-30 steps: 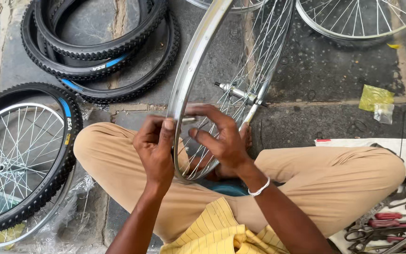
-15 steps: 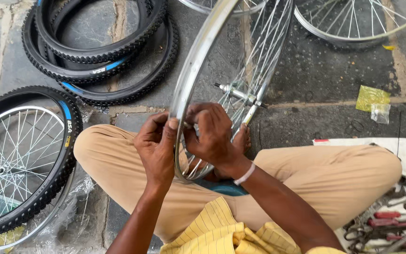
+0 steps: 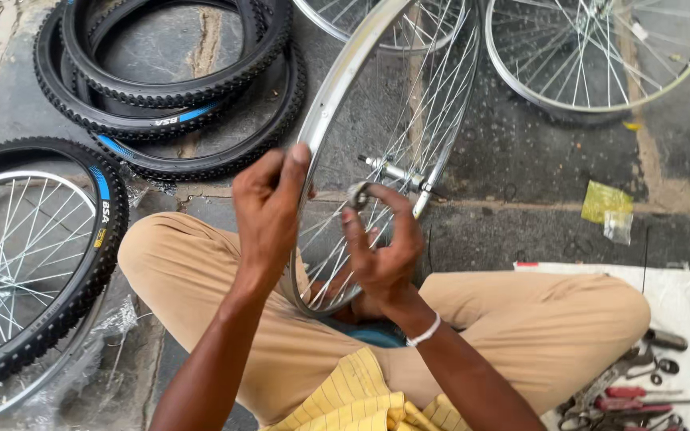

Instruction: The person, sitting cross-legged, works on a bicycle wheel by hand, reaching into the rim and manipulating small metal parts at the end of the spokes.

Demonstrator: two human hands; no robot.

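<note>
A bare silver bicycle wheel [image 3: 337, 88] with thin spokes stands upright between my crossed legs, its axle [image 3: 393, 172] pointing sideways. My left hand [image 3: 269, 211] grips the rim on its near left side, fingers over the edge. My right hand [image 3: 385, 247] is inside the wheel among the spokes and pinches a small round metal tool [image 3: 358, 194] between thumb and fingers, close to the axle. A white band circles my right wrist.
Black tyres [image 3: 177, 96] are stacked at the back left. A wheel with a tyre [image 3: 33, 247] lies at the left. Another bare wheel [image 3: 600, 56] lies at the back right. Hand tools [image 3: 632, 391] rest on a white sheet [image 3: 680, 303] at the right, past a yellow packet [image 3: 604, 201].
My right hand has lifted from the lower rim up toward the axle with the small round tool. My left hand has slid higher on the rim.
</note>
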